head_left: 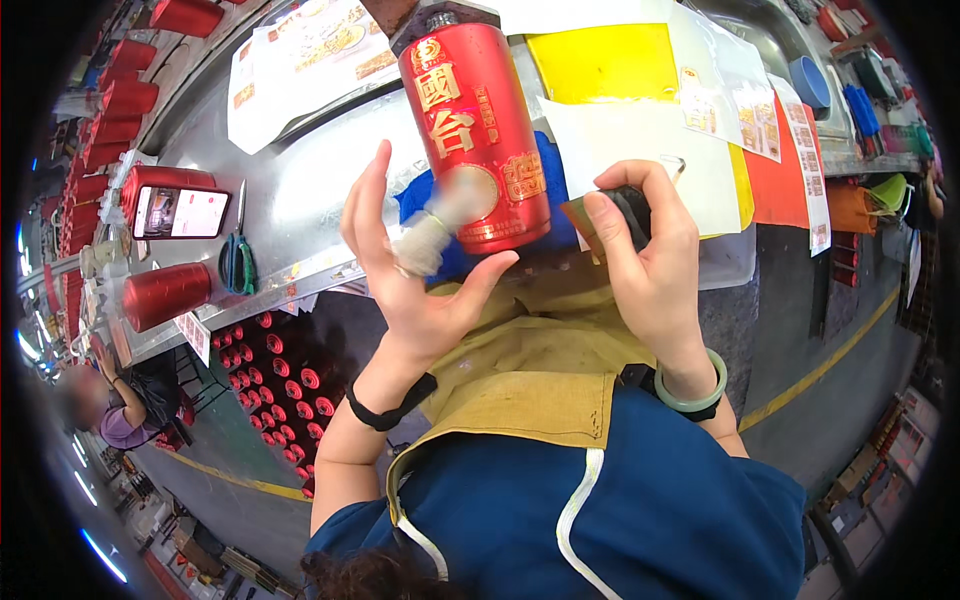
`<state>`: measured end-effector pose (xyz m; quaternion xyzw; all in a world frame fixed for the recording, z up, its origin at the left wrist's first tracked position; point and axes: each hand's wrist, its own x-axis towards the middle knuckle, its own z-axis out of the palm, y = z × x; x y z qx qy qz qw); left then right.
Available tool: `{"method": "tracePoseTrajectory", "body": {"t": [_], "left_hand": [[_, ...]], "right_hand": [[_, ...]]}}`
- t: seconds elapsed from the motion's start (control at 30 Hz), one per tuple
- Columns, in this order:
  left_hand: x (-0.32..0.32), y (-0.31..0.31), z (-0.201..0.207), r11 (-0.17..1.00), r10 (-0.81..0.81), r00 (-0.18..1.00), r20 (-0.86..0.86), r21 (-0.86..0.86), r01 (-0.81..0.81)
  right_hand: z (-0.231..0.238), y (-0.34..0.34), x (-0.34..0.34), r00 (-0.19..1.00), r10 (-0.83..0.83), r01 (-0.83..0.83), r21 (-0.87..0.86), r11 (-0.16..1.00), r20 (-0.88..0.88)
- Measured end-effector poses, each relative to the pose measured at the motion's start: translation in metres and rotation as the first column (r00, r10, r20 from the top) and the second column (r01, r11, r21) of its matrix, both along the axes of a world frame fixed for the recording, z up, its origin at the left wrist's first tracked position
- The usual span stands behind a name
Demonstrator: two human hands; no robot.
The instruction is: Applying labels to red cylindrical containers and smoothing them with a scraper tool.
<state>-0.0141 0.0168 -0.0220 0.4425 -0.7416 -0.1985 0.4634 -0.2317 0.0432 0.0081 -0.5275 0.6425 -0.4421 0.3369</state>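
A large red bottle (465,100) with gold lettering and a dark neck lies on a folded blue cloth (550,190), its base toward me. Left of that base is my left hand (405,275), thumb and fingers spread apart. A whitish cloth wrap (425,245) with a yellowish band sits at its fingers, its tip blurred against the bottle; it seems to be around one finger, though I cannot tell for sure. My right hand (650,240), right of the bottle, pinches a small dark block (627,210) with a flat brownish piece at its left edge.
A phone (180,213) leans on a red cup at the left, near scissors (237,262) and another red cup (167,296). Printed sheets (310,65) lie behind; white paper (640,150) and yellow sheets (600,60) are at the right. Another person (125,420) sits far left.
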Motion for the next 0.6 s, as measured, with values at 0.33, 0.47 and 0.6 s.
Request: {"method": "tracePoseTrajectory", "body": {"t": [0.33, 0.47, 0.6], "left_hand": [[-0.006, 0.003, -0.012, 0.896, 0.248, 0.842, 0.479, -0.444, -0.011], [-0.015, 0.003, -0.006, 0.902, 0.253, 0.834, 0.491, -0.431, -0.02], [-0.018, 0.005, 0.001, 0.929, 0.209, 0.812, 0.545, -0.37, 0.009]], "right_hand": [[-0.006, -0.005, -0.002, 0.994, 0.025, -0.044, -0.178, 0.983, -0.111], [0.008, -0.003, 0.001, 1.0, -0.003, 0.003, -0.034, 0.999, 0.001], [0.002, -0.007, -0.003, 0.999, -0.004, -0.003, -0.178, 0.984, -0.04]]}}
